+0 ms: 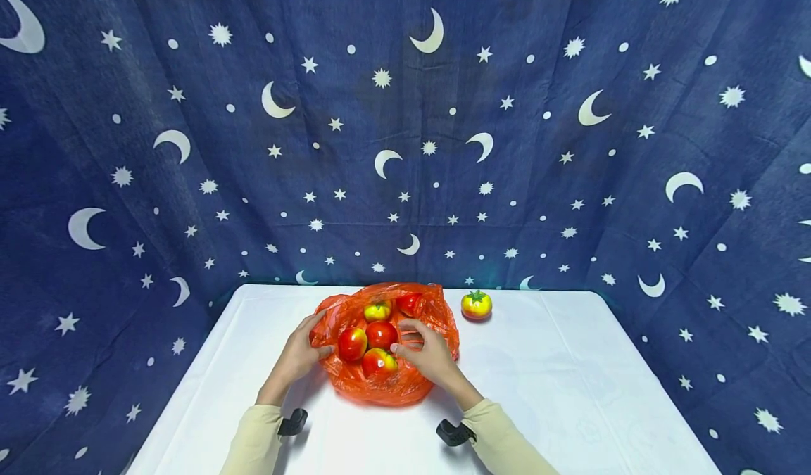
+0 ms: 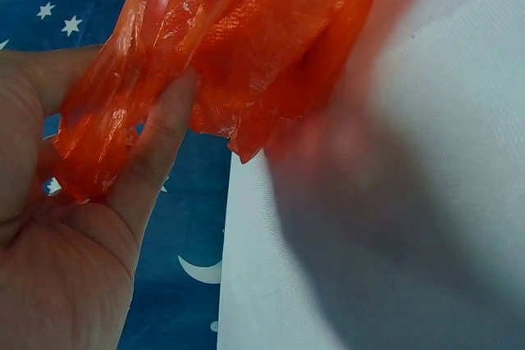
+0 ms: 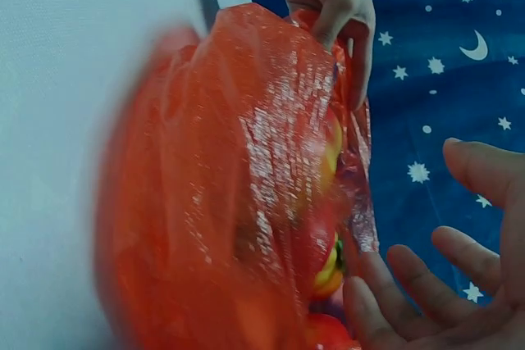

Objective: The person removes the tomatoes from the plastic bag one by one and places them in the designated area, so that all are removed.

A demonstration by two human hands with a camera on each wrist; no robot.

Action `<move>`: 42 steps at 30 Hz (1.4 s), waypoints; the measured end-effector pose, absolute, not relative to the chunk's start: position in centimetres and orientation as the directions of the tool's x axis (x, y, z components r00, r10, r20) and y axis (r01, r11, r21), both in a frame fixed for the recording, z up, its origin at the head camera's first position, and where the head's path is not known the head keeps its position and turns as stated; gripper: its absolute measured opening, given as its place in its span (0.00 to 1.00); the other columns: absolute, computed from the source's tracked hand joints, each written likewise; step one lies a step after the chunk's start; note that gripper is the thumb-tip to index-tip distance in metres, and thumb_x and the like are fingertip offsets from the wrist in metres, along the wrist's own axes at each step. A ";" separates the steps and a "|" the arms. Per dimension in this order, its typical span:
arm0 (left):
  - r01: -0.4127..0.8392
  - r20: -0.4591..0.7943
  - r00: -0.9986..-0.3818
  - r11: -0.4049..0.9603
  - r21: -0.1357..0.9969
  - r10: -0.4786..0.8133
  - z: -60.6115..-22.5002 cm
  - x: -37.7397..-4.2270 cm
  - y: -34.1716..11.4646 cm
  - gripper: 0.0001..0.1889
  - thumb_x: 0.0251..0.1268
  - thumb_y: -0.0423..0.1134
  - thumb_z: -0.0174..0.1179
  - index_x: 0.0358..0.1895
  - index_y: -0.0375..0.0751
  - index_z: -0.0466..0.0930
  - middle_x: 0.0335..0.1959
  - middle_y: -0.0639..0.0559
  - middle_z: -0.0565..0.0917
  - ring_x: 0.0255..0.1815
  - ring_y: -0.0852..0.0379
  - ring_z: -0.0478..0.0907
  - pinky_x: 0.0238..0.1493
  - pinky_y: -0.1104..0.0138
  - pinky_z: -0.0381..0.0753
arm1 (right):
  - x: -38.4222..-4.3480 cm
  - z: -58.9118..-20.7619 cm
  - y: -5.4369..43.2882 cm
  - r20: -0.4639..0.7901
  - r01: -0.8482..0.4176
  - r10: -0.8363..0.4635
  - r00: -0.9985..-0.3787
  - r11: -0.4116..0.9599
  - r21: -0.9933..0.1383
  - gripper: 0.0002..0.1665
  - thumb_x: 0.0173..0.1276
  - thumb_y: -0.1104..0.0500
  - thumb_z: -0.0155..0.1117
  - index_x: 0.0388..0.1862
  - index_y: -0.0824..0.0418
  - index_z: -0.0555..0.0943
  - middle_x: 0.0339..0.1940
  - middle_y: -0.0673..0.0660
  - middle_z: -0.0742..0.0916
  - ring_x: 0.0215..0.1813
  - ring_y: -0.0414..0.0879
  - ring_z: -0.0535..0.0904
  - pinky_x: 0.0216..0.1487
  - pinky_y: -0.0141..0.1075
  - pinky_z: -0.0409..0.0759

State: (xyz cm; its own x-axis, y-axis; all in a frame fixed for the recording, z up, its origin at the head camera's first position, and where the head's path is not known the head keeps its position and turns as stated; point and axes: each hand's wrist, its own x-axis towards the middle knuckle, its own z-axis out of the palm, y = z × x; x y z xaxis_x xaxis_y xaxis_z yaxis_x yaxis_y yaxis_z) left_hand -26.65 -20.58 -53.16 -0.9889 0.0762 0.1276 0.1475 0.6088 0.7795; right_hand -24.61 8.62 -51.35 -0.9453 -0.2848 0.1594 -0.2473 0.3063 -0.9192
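Observation:
An orange-red plastic bag [image 1: 383, 390] sits on the table with its mouth spread open upward. Inside it lie several shiny red and yellow fruits, among them a red one [image 1: 382, 335] and a yellow-topped one [image 1: 377, 311]. My left hand [image 1: 300, 352] grips the bag's left edge; in the left wrist view the plastic [image 2: 107, 141] runs between thumb and fingers. At the right side of the mouth is my right hand [image 1: 431, 354], its fingers over the opening. Seen from the right wrist, those fingers [image 3: 426, 293] are spread, with fingertips right at the bag's rim.
A yellow and red tomato [image 1: 476, 306] with a green top stands on the white table [image 1: 545, 390], right of the bag near the back edge. Behind the table hangs a dark blue curtain [image 1: 355, 165] with moons and stars. Dark wrist cameras [image 1: 455, 433] sit at both cuffs.

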 end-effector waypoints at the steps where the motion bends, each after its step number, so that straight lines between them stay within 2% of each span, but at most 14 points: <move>1: 0.147 0.128 -0.989 0.607 0.781 0.075 -53.2 -26.6 -20.6 0.43 0.51 0.27 0.70 0.74 0.37 0.61 0.72 0.35 0.66 0.75 0.33 0.60 0.76 0.42 0.56 | -24.9 -52.0 8.6 0.147 -0.238 -0.287 -0.947 0.316 -0.918 0.30 0.63 0.50 0.70 0.62 0.58 0.75 0.60 0.62 0.82 0.58 0.60 0.81 0.59 0.47 0.82; 4: 0.146 0.128 -0.989 0.604 0.783 0.072 -53.2 -26.6 -20.5 0.43 0.51 0.27 0.70 0.74 0.37 0.62 0.72 0.35 0.66 0.75 0.33 0.60 0.76 0.42 0.56 | -25.2 -52.8 8.3 0.138 -0.236 -0.297 -0.945 0.323 -0.917 0.31 0.63 0.49 0.70 0.63 0.59 0.75 0.60 0.61 0.82 0.58 0.58 0.82 0.59 0.48 0.82; 9: 0.139 0.124 -0.990 0.606 0.783 0.068 -53.5 -26.7 -20.6 0.43 0.52 0.27 0.70 0.74 0.37 0.61 0.72 0.36 0.66 0.75 0.33 0.60 0.75 0.42 0.56 | -25.4 -53.7 7.9 0.153 -0.255 -0.315 -0.937 0.315 -0.914 0.31 0.63 0.51 0.71 0.61 0.64 0.75 0.57 0.64 0.82 0.57 0.58 0.82 0.57 0.44 0.83; 26: 0.115 0.090 -0.993 0.620 0.776 0.072 -53.6 -26.6 -20.8 0.44 0.52 0.29 0.70 0.74 0.38 0.60 0.73 0.35 0.65 0.75 0.32 0.59 0.74 0.40 0.56 | -25.3 -54.9 6.7 0.020 -0.144 -0.272 -0.962 0.444 -0.884 0.28 0.59 0.48 0.73 0.56 0.56 0.78 0.55 0.55 0.84 0.53 0.50 0.82 0.51 0.41 0.85; 36: 0.121 0.096 -0.993 0.613 0.781 0.074 -53.7 -26.7 -20.7 0.43 0.53 0.29 0.70 0.74 0.38 0.60 0.73 0.35 0.65 0.75 0.33 0.59 0.76 0.42 0.55 | -25.2 -55.5 6.6 -0.019 -0.136 -0.311 -0.950 0.469 -0.873 0.33 0.58 0.45 0.74 0.59 0.57 0.77 0.55 0.56 0.84 0.53 0.51 0.82 0.52 0.43 0.85; 42: 0.112 0.088 -0.994 0.613 0.782 0.068 -53.7 -26.7 -20.6 0.43 0.53 0.29 0.70 0.74 0.38 0.61 0.73 0.36 0.65 0.75 0.33 0.59 0.75 0.42 0.56 | -24.9 -55.8 6.2 -0.024 -0.161 -0.354 -0.935 0.484 -0.860 0.34 0.58 0.47 0.75 0.60 0.58 0.77 0.53 0.56 0.85 0.52 0.48 0.82 0.53 0.42 0.84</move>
